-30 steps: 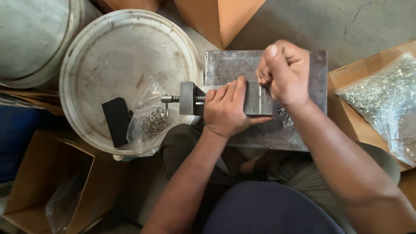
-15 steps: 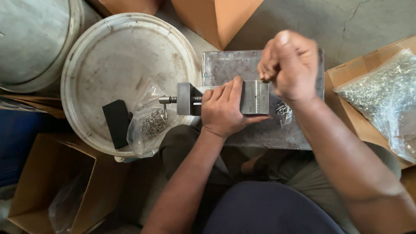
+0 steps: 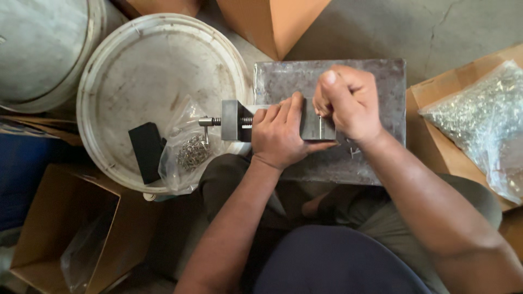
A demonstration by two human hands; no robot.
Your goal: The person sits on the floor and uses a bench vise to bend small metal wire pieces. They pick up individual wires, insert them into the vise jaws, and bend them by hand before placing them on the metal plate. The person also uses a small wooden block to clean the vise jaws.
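Note:
A small steel vise lies on a thick grey metal block across my lap. My left hand is clamped over the middle of the vise, holding it down. My right hand is closed in a fist above the vise's right end, thumb up; what it pinches is hidden by the fingers. The vise's screw and handle stick out to the left over a white bucket lid.
On the lid lie a black block and a clear bag of small metal parts. A cardboard box with a big bag of shiny parts stands right. An open cardboard box sits lower left, a grey drum upper left.
My right fist rose above the vise and has come back down onto its right end. The left hand kept its hold on the vise.

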